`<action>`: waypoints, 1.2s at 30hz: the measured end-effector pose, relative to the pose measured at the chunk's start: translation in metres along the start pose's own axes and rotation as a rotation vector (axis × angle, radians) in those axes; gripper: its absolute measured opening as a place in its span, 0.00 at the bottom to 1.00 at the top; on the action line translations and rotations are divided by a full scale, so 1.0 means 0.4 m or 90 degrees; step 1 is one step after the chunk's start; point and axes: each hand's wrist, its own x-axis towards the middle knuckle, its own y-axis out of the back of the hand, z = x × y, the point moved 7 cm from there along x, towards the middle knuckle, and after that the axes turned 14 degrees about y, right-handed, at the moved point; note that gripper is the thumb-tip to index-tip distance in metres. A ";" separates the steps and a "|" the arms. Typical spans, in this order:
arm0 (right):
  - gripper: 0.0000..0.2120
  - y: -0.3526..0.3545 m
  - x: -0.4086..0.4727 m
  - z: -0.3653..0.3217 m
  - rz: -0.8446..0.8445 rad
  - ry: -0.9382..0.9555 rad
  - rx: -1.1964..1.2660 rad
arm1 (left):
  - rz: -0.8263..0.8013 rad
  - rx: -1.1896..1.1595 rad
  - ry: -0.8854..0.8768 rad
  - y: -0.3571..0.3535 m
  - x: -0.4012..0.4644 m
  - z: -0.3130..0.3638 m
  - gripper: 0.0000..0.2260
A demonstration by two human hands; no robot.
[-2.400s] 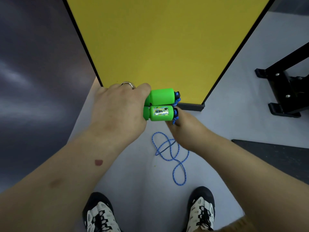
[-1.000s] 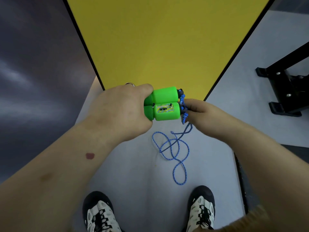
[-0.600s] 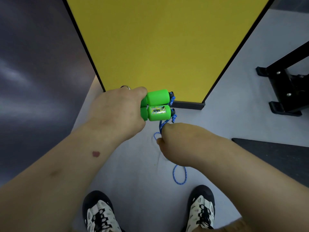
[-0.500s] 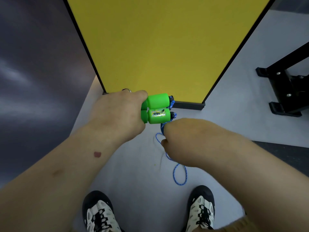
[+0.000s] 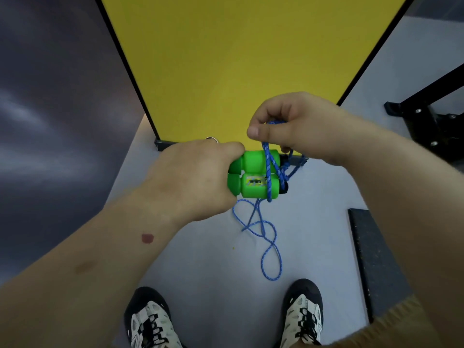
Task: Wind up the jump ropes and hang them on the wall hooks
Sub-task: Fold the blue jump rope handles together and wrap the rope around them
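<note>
Green handles (image 5: 253,175) clenched side by side in left hand (image 5: 193,179), blue cord (image 5: 267,172) pinched above by right hand (image 5: 293,126), slack trailing on floor (image 5: 206,259) near shoes — liable to snag or slip off.

The left hand (image 5: 195,177) grips two green handles (image 5: 253,177) side by side. The right hand (image 5: 296,124) pinches the blue rope (image 5: 268,172) above them, one strand crossing both handles, the rest trailing onto the grey floor (image 5: 200,259).
</note>
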 end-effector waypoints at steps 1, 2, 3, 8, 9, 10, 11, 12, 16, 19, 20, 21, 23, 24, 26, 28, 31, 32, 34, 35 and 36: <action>0.10 -0.005 0.003 0.020 0.016 -0.009 0.033 | 0.007 0.001 0.000 0.009 0.000 0.001 0.12; 0.13 -0.012 0.004 0.039 0.028 -0.021 0.064 | 0.010 0.000 0.000 0.016 -0.001 0.000 0.12; 0.14 -0.023 0.003 0.052 0.034 -0.038 0.098 | 0.014 -0.003 0.001 0.021 -0.002 -0.002 0.12; 0.14 -0.096 -0.022 0.121 0.025 -0.162 0.133 | 0.039 -0.016 0.022 0.036 0.003 -0.019 0.12; 0.12 -0.105 -0.034 0.132 0.024 -0.189 0.096 | 0.046 -0.020 0.031 0.039 0.006 -0.024 0.11; 0.15 -0.115 -0.046 0.139 0.025 -0.209 0.068 | 0.053 -0.021 0.041 0.041 0.008 -0.030 0.11; 0.16 -0.127 -0.058 0.141 0.026 -0.220 0.050 | 0.059 -0.017 0.050 0.041 0.011 -0.036 0.11; 0.16 -0.139 -0.067 0.139 0.030 -0.223 0.039 | 0.064 -0.013 0.058 0.040 0.013 -0.041 0.12; 0.13 -0.180 -0.092 0.126 0.050 -0.217 -0.002 | 0.085 0.003 0.083 0.029 0.020 -0.057 0.13; 0.16 -0.214 -0.107 0.095 0.026 -0.181 -0.070 | 0.105 0.017 0.109 0.027 0.027 -0.070 0.13; 0.16 -0.224 -0.114 0.081 0.019 -0.171 -0.089 | 0.110 0.023 0.115 0.027 0.029 -0.074 0.13; 0.16 -0.233 -0.120 0.069 0.015 -0.167 -0.104 | 0.112 0.028 0.121 0.026 0.031 -0.078 0.13; 0.15 -0.240 -0.129 0.047 0.017 -0.165 -0.130 | 0.114 0.034 0.131 0.021 0.033 -0.083 0.13; 0.14 -0.238 -0.131 0.036 0.023 -0.162 -0.141 | 0.117 0.037 0.134 0.017 0.033 -0.083 0.14; 0.14 -0.228 -0.133 0.014 0.025 -0.159 -0.157 | 0.125 0.043 0.133 0.013 0.033 -0.082 0.14; 0.16 -0.211 -0.133 -0.010 0.019 -0.151 -0.159 | 0.123 0.046 0.135 0.010 0.034 -0.082 0.14; 0.14 -0.170 -0.129 -0.043 0.059 -0.146 -0.095 | 0.114 0.054 0.142 0.007 0.037 -0.089 0.15; 0.11 -0.155 -0.128 -0.051 0.087 -0.154 -0.050 | 0.114 0.055 0.140 0.006 0.037 -0.090 0.14; 0.04 -0.131 -0.124 -0.060 0.146 -0.186 0.057 | 0.110 0.055 0.128 0.001 0.036 -0.085 0.14; 0.03 -0.122 -0.119 -0.061 0.162 -0.194 0.088 | 0.105 0.056 0.119 -0.003 0.034 -0.079 0.13; 0.04 -0.113 -0.111 -0.063 0.167 -0.195 0.099 | 0.099 0.056 0.108 -0.008 0.032 -0.073 0.13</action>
